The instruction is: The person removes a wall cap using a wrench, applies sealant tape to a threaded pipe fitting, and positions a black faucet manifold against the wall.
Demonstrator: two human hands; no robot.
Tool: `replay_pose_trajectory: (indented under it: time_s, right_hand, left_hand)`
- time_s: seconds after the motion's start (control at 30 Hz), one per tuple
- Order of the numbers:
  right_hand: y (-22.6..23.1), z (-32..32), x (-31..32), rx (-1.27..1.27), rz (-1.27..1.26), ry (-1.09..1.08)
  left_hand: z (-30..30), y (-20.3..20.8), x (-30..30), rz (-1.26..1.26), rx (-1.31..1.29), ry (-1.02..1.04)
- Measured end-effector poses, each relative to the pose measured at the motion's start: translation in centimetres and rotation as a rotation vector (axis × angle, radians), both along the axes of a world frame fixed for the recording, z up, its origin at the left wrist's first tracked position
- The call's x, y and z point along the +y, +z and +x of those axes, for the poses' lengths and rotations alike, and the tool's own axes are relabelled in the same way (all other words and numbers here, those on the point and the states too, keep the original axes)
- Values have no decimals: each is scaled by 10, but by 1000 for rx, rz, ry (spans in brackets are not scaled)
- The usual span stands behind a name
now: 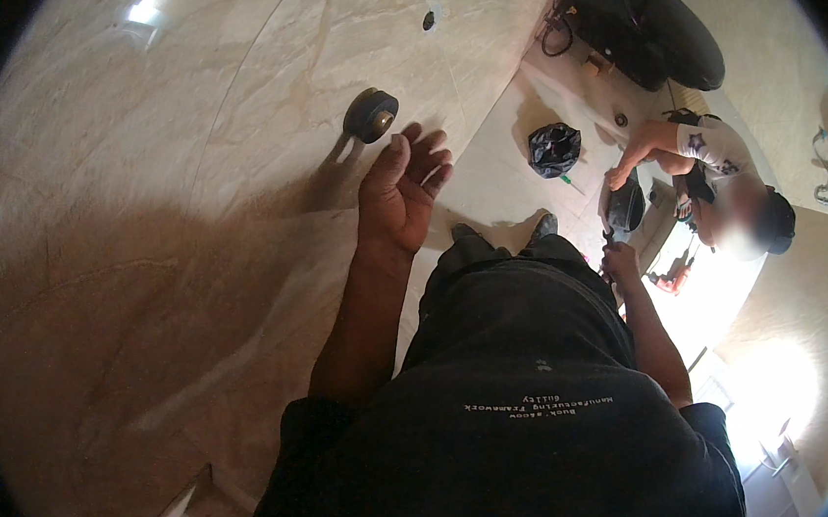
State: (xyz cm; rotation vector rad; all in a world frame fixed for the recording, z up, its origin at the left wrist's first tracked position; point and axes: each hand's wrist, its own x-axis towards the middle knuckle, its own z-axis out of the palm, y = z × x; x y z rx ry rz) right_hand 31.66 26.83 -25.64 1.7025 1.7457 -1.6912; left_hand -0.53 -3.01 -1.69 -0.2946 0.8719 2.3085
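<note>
My left hand (406, 188) is raised beside the pale wall, fingers apart and slightly curled, with nothing in it. Just above its fingertips, a round black fixture with a brass-coloured centre (371, 116) sticks out of the wall; a small gap seems to separate them. At my right side, my right hand (619, 262) is closed around a dark-handled tool (609, 237). Its upper part looks flat and pale, but I cannot make out its exact kind. Close behind it is a rounded black container-like thing (625, 206), partly hidden.
A co-worker (715, 158) in a dark cap crouches at right, one hand near the black thing. A black plastic bag (554, 150) stands on the floor ahead of my feet. An orange-red power tool (673, 281) lies at right. Another wall hole (430, 21) is higher up.
</note>
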Motion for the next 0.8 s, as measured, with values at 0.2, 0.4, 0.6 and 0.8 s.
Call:
replay_pose_trajectory:
  time_s: [0.2,0.4,0.6,0.8]
  right_hand:
    - [-66,78,14,-254,403,488]
    - [-106,129,33,-182,566,795]
    - [-102,59,43,-277,466,712]
    - [-101,32,63,-74,489,664]
  left_hand:
    - [12,-107,-3,-838,499,-407]
    - [42,-190,-43,-1005,213,-769]
    - [59,-250,-133,-1139,248,-767]
    - [39,-215,-125,-1073,-124,-499]
